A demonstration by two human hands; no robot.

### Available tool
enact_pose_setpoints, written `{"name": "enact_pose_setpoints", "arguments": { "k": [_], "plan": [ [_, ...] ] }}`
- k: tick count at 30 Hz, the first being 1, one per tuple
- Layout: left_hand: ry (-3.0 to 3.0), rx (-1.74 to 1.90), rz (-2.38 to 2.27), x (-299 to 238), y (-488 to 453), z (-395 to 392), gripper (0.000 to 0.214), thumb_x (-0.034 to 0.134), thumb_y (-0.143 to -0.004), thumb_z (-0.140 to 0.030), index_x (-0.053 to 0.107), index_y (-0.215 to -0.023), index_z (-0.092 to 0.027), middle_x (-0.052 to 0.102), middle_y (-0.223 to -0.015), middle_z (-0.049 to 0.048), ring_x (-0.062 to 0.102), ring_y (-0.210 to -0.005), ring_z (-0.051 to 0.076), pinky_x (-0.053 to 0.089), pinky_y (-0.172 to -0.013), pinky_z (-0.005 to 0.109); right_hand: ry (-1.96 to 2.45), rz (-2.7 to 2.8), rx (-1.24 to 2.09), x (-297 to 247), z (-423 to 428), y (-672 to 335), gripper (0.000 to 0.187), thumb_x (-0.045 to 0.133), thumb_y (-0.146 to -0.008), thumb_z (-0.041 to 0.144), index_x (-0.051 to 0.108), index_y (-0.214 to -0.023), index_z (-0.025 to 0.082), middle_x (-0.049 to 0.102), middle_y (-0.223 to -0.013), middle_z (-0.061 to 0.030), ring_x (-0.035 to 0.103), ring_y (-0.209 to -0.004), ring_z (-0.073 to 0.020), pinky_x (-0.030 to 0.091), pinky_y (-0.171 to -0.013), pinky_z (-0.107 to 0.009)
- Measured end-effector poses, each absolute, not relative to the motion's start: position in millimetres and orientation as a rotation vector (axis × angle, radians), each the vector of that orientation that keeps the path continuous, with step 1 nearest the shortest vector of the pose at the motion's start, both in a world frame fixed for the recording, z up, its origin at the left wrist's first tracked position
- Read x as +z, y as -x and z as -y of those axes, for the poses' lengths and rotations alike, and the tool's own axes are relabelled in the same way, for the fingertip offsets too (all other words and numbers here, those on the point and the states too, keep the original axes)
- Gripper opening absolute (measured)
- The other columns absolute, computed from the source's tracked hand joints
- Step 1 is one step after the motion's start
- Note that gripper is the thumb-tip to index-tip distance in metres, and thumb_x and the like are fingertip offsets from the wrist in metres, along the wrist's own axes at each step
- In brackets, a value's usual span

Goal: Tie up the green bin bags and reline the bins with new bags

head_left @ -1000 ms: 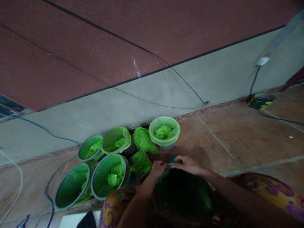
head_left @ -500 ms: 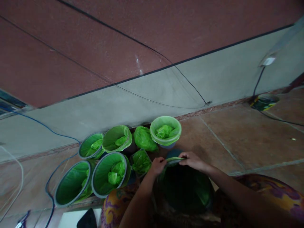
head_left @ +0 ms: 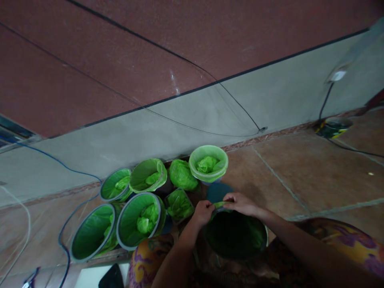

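Observation:
A small round bin [head_left: 237,236] with a dark green plastic liner sits in front of me on my lap. My left hand [head_left: 204,212] and my right hand [head_left: 241,203] both pinch the liner's green edge [head_left: 220,205] at the bin's far rim, fingers closed, a few centimetres apart. A dark blue round shape [head_left: 217,191] shows on the floor just beyond my hands.
Several grey bins lined with bright green bags [head_left: 139,220] stand in a cluster on the tiled floor [head_left: 285,172] to the left, one pale green bin [head_left: 208,162] by the wall. A blue cable [head_left: 64,224] runs at left, a power strip [head_left: 331,128] at far right.
Both hands have stayed on the liner's edge and shifted slightly along the rim. The bin's round opening now shows more fully beneath them, and the view has tilted a little.

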State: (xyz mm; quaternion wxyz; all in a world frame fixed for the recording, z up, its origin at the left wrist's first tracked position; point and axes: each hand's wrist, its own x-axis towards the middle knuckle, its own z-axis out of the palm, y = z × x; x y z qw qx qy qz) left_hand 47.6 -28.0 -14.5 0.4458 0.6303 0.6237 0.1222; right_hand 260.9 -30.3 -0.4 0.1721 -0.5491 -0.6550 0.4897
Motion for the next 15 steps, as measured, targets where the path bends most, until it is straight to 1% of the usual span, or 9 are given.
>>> {"name": "enact_pose_setpoints", "arguments": {
  "k": [2, 4, 5, 7, 9, 11, 13, 15],
  "plan": [
    [-1.592, 0.286, -1.526, -12, -55, 28, 0.022, 0.055, -0.082, -0.022, 0.071, -0.068, -0.015, 0.061, -0.061, -0.0005, 0.052, -0.062, 0.013, 0.036, -0.061, 0.024, 1.578, 1.954, 1.318, 0, 37, -250, 0.034, 0.058, -0.082, 0.049, 0.071, -0.091, 0.019, 0.072, -0.086, -0.0049, 0.064, -0.080, -0.0199, 0.042, -0.070, -0.027],
    [-1.628, 0.274, -1.508, -11, -59, 27, 0.020, 0.056, -0.081, -0.021, 0.072, -0.071, -0.015, 0.064, -0.066, 0.0012, 0.055, -0.065, 0.014, 0.038, -0.064, 0.025, 1.593, 2.046, 1.237, 2, 44, -240, 0.033, 0.060, -0.081, 0.047, 0.069, -0.096, 0.019, 0.073, -0.093, -0.0066, 0.065, -0.085, -0.0215, 0.042, -0.072, -0.028],
    [-1.644, 0.270, -1.498, -10, -60, 26, 0.019, 0.057, -0.081, -0.021, 0.073, -0.072, -0.015, 0.066, -0.068, 0.0019, 0.056, -0.067, 0.014, 0.039, -0.066, 0.026, 1.599, 2.083, 1.208, 3, 47, -236, 0.034, 0.063, -0.079, 0.044, 0.068, -0.100, 0.018, 0.072, -0.098, -0.0079, 0.066, -0.088, -0.0228, 0.043, -0.074, -0.028],
    [-1.669, 0.261, -1.479, -10, -62, 24, 0.018, 0.057, -0.080, -0.021, 0.073, -0.073, -0.016, 0.068, -0.071, 0.0027, 0.058, -0.070, 0.015, 0.040, -0.069, 0.026, 1.615, 2.127, 1.174, 4, 51, -232, 0.041, 0.069, -0.072, 0.036, 0.065, -0.109, 0.017, 0.072, -0.106, -0.0098, 0.066, -0.095, -0.0255, 0.043, -0.077, -0.029],
    [-1.684, 0.261, -1.457, -10, -62, 22, 0.018, 0.057, -0.081, -0.022, 0.073, -0.074, -0.016, 0.069, -0.072, 0.0027, 0.059, -0.071, 0.015, 0.040, -0.068, 0.026, 1.615, 2.129, 1.178, 5, 52, -231, 0.048, 0.071, -0.067, 0.027, 0.064, -0.113, 0.017, 0.071, -0.109, -0.0097, 0.066, -0.098, -0.0262, 0.044, -0.079, -0.029],
    [-1.703, 0.267, -1.432, -11, -61, 21, 0.020, 0.056, -0.082, -0.024, 0.073, -0.075, -0.016, 0.068, -0.072, 0.0024, 0.059, -0.070, 0.015, 0.041, -0.068, 0.025, 1.595, 2.107, 1.197, 4, 50, -234, 0.045, 0.069, -0.065, 0.022, 0.065, -0.110, 0.019, 0.072, -0.105, -0.0071, 0.066, -0.096, -0.0238, 0.044, -0.078, -0.027],
    [-1.723, 0.276, -1.423, -10, -59, 18, 0.024, 0.053, -0.084, -0.025, 0.073, -0.074, -0.016, 0.068, -0.071, 0.0021, 0.059, -0.070, 0.015, 0.041, -0.068, 0.025, 1.586, 2.038, 1.242, 2, 45, -240, 0.036, 0.067, -0.065, 0.019, 0.067, -0.100, 0.020, 0.073, -0.096, -0.0029, 0.066, -0.087, -0.0197, 0.043, -0.073, -0.025],
    [-1.730, 0.283, -1.439, -8, -53, 14, 0.026, 0.051, -0.086, -0.026, 0.072, -0.075, -0.016, 0.068, -0.072, 0.0023, 0.059, -0.072, 0.015, 0.041, -0.070, 0.025, 1.581, 1.884, 1.329, 0, 40, -246, 0.032, 0.067, -0.063, 0.018, 0.067, -0.095, 0.021, 0.072, -0.088, 0.0002, 0.064, -0.081, -0.0171, 0.044, -0.071, -0.024]
  ]
}}
